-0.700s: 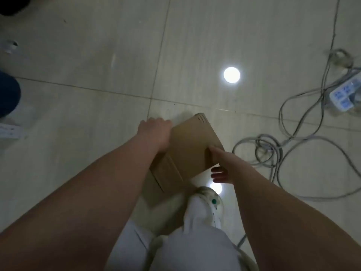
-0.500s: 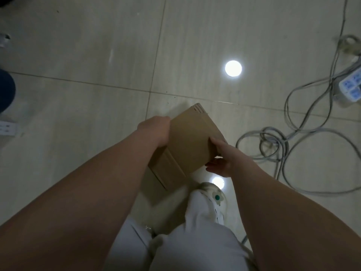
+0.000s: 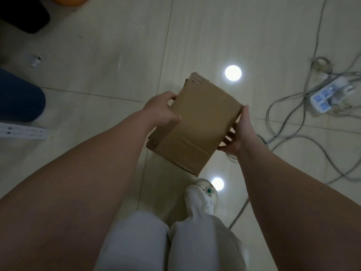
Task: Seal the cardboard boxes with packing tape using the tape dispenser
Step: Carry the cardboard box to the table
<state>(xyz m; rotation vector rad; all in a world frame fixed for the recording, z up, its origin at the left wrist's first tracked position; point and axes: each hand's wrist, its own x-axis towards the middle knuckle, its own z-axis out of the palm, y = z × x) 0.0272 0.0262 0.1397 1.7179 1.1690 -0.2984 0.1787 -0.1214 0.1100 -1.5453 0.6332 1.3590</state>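
A brown cardboard box [image 3: 197, 122] hangs in the air above the tiled floor, held between both hands. My left hand [image 3: 161, 110] grips its left side, thumb on the top face and fingers wrapped round the far edge. My right hand [image 3: 239, 133] holds the right side, thumb up along the corner and fingers under the box. The box looks folded or partly flattened, with a crease across its near part. No tape dispenser or tape shows in this view.
Grey cables [image 3: 289, 122] and a white power strip [image 3: 328, 96] lie on the floor at right. A white perforated strip [image 3: 23, 132] and a dark blue shape [image 3: 19, 98] sit at left. My white shoe [image 3: 203, 194] and pale trousers are below the box.
The box has come up from near the floor and closer to the camera, now tilted flatter. My right hand has shifted from pinching the edge to cupping the right side from below.
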